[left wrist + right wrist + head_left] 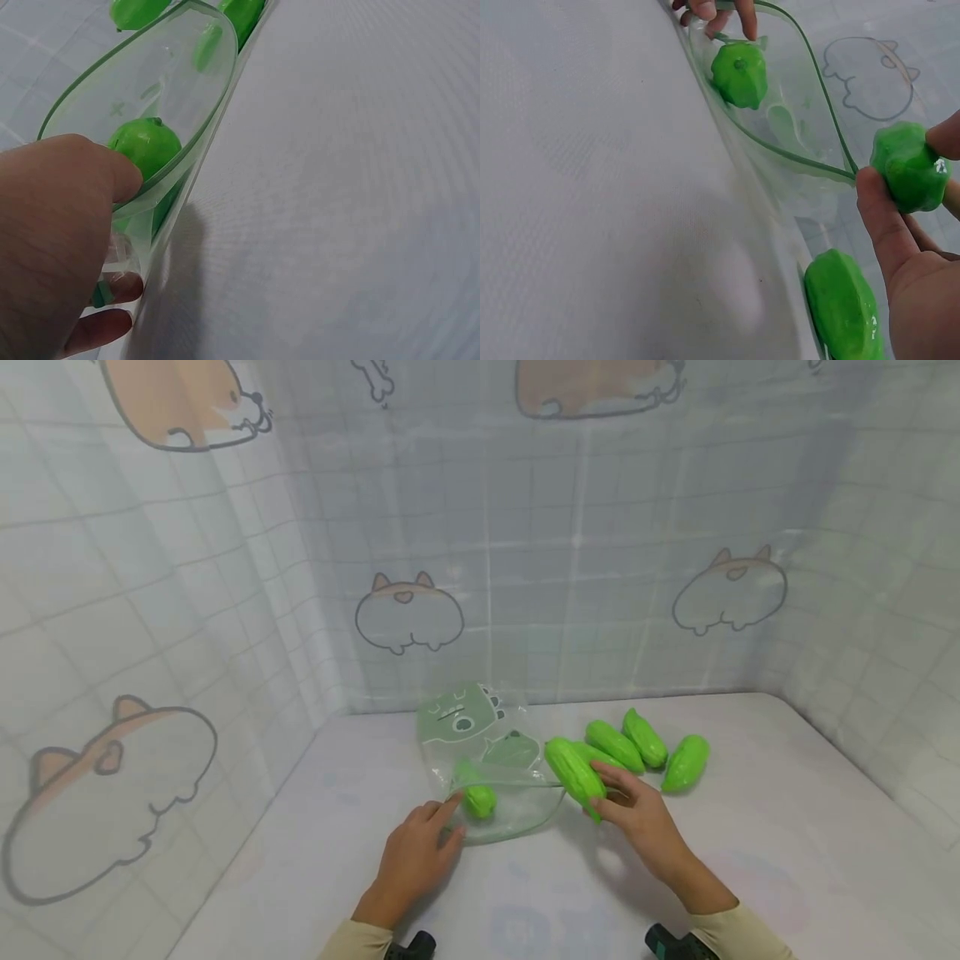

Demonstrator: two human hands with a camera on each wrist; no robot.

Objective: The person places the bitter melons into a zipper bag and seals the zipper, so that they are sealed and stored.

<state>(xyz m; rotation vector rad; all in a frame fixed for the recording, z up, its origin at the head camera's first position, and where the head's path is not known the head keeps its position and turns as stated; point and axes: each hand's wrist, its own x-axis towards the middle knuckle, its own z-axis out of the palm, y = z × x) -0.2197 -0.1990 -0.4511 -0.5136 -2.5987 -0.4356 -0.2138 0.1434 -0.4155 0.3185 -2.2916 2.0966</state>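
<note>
A clear zip bag (517, 814) with a green cartoon print lies on the table, its green-edged mouth spread toward me. Inside the mouth rests one bright green, ribbed bitter melon (480, 802), its rounded end showing in the left wrist view. My left hand (416, 856) pinches the left side of the bag's rim (202, 135), thumb and fingers on either side of the film. To the right of the mouth, my right hand (641, 818) holds another bitter melon (573, 768) between thumb and fingertips, raised and tilted. In the right wrist view this melon (907, 169) appears end-on beside the bag's corner.
Several more bitter melons (645, 739) lie on the table (750, 827) behind and to the right of my right hand; one is partly hidden by the held melon. Curtain-like walls (570, 543) with dog drawings enclose the back and both sides.
</note>
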